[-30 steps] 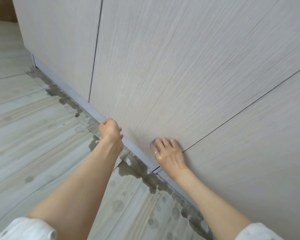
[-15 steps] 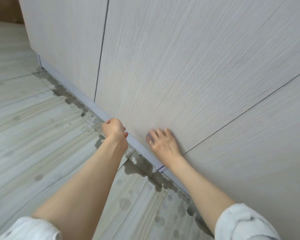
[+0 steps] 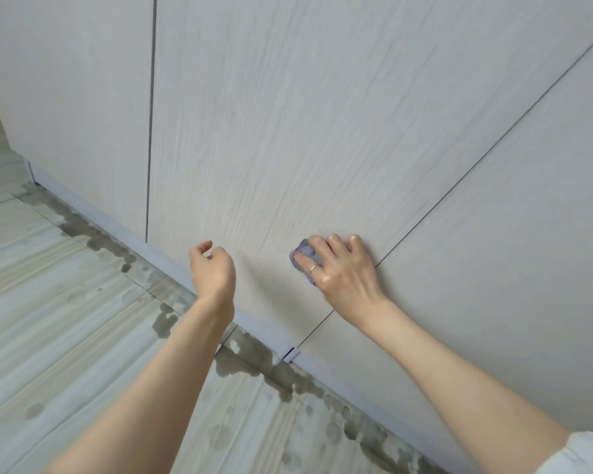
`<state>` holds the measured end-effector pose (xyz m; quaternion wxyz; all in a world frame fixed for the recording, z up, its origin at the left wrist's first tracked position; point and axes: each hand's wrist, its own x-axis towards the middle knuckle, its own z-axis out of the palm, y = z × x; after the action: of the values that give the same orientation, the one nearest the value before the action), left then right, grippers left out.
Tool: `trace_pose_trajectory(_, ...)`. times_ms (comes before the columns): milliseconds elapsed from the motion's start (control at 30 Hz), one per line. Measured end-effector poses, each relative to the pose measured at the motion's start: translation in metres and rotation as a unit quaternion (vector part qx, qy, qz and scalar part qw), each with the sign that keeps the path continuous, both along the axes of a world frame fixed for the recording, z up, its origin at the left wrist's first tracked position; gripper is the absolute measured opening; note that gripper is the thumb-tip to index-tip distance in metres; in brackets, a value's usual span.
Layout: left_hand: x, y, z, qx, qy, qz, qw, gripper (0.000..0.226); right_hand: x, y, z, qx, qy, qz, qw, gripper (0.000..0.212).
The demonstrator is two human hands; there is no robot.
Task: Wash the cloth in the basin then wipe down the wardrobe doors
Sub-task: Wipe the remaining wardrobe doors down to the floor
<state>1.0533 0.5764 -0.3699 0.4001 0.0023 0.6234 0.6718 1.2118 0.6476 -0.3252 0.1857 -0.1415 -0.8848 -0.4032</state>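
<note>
Right hand (image 3: 343, 268) moved up woodgrain door (image 3: 288, 131) | grip presses crumpled, seemingly bluish cloth (image 3: 302, 256) | left hand (image 3: 213, 268) loosely curled, empty

Pale wood-grain floor (image 3: 65, 319), with dark wet patches (image 3: 250, 357) lying in a line along the wardrobe base.
</note>
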Motion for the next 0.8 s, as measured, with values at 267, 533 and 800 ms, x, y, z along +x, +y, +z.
trace_pose_trajectory(267,0.025,0.002,0.07,0.076,0.133,-0.01,0.988,0.033,-0.004,0.0,0.128,0.028,0.158,0.008,0.987,0.066)
trace_pose_trajectory(533,0.052,-0.022,0.064,-0.073,0.175,-0.182,0.965,0.027,0.055,-0.021,0.044,-0.001,0.013,-0.017,1.0,0.07)
trace_pose_trajectory(800,0.121,-0.055,0.188,-0.125,0.224,-0.394,0.883,0.024,0.131,-0.064,0.154,-0.319,-0.055,-0.148,0.935,0.025)
